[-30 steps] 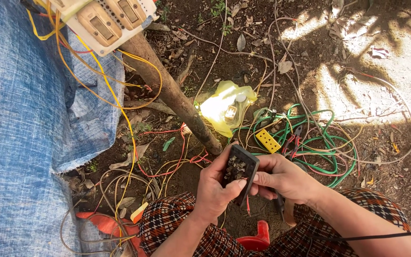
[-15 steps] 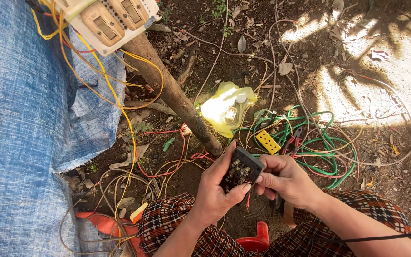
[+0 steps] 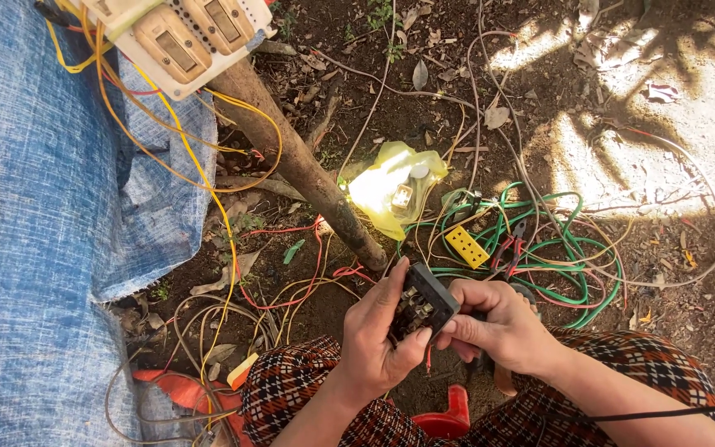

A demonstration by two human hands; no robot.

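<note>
Outdoors on bare dark soil scattered with dry leaves, sunlight falls at far right. One blue tarpaulin covers the left side. One wooden post slants across the middle, with one pale switchboard at its far end, trailing yellow wires. One yellow plastic bag, one small yellow connector block and tangled green wires lie on the ground. Near centre, the left hand and right hand both close around one small black socket box, above checked-cloth knees.
</note>
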